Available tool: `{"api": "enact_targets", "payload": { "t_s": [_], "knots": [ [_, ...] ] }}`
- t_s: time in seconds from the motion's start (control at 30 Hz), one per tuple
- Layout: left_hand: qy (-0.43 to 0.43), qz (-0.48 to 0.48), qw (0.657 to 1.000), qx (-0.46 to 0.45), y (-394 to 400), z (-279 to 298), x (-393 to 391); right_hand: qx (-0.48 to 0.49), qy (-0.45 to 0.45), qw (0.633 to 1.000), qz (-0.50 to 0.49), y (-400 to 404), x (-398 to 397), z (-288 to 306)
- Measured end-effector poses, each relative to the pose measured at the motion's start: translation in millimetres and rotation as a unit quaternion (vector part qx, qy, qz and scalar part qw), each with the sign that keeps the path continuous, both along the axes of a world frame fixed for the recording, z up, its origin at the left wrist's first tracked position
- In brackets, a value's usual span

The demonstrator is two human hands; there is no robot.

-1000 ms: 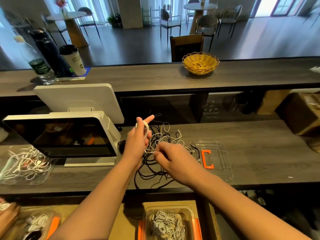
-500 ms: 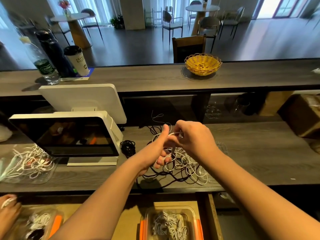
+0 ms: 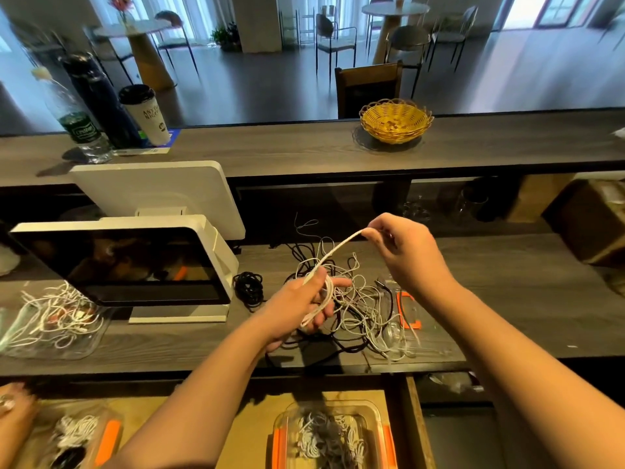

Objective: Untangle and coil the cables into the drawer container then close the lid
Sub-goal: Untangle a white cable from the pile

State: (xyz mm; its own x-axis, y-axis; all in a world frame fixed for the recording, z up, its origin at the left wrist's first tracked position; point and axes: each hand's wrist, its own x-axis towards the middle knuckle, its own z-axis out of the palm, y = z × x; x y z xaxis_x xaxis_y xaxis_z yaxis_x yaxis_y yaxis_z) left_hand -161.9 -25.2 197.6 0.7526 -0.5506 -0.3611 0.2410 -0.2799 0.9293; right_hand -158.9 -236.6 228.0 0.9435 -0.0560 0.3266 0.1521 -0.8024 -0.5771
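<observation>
Left to right: 1 clear tray of white cords (image 3: 50, 319) by 1 screen (image 3: 135, 262), 1 small black coil (image 3: 249, 286), then your L hand (image 3: 304, 299) curled round loops of 1 white cable (image 3: 333, 253) over the tangle (image 3: 358, 309). Your R hand (image 3: 402, 252) pinches that cable's raised end, w/ 1 clear lid (image 3: 411, 316) beneath. 2 containers sit in the drawer below: 1 at far left (image 3: 77, 438), 1 at center (image 3: 329, 438), both holding coiled cords.
</observation>
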Motion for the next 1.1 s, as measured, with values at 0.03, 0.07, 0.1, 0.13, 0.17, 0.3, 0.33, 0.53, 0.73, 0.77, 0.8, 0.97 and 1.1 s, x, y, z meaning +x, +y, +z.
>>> {"api": "enact_targets", "payload": {
  "t_s": [0.03,0.07,0.1,0.13,0.17,0.3,0.33,0.53,0.73,0.77,0.8,0.97,1.1],
  "knots": [
    [0.003,0.015,1.0,-0.017,0.0,-1.9,0.7,0.012,0.014,1.0,0.004,1.3,-1.5,-1.0],
    [0.003,0.024,0.999,-0.027,-0.5,-3.0,1.1,0.024,0.024,0.999,0.005,2.9,-2.6,-3.3],
    [0.005,0.037,0.998,-0.042,-1.5,-4.0,1.7,0.035,0.03,0.999,0.005,4.9,-4.0,-5.1],
    [0.014,0.062,0.996,-0.064,-2.8,-3.8,2.0,0.046,0.037,0.998,0.005,6.6,-5.0,-7.1],
    [0.026,0.098,0.99,-0.093,-4.1,-2.5,2.5,0.055,0.049,0.997,0.008,8.7,-6.1,-8.5],
    [0.07,0.215,0.951,-0.21,-8.5,5.6,6.6,0.058,0.114,0.991,0.037,22.1,-11.7,-13.1],
    [0.088,0.232,0.94,-0.234,-10.1,7.9,6.8,0.058,0.126,0.989,0.043,25.5,-13.1,-13.7],
    [0.131,0.31,0.883,-0.327,-16.2,15.0,7.4,0.067,0.171,0.979,0.087,43.7,-24.4,-13.2],
    [0.126,0.347,0.848,-0.381,-17.0,15.8,11.7,0.064,0.196,0.971,0.121,57.9,-37.3,-15.1],
    [0.126,0.348,0.847,-0.383,-17.4,15.1,11.3,0.068,0.198,0.97,0.124,59.7,-39.0,-14.7],
    [0.124,0.349,0.847,-0.381,-17.6,14.1,11.3,0.07,0.2,0.969,0.127,61.6,-40.5,-14.7],
    [0.073,0.363,0.869,-0.329,-15.5,11.6,14.0,0.033,0.223,0.961,0.16,68.8,-46.3,-13.9],
    [-0.022,0.359,0.916,-0.178,-7.7,7.5,18.8,0.014,0.236,0.954,0.186,67.4,-48.7,-6.7]
  ]
}}
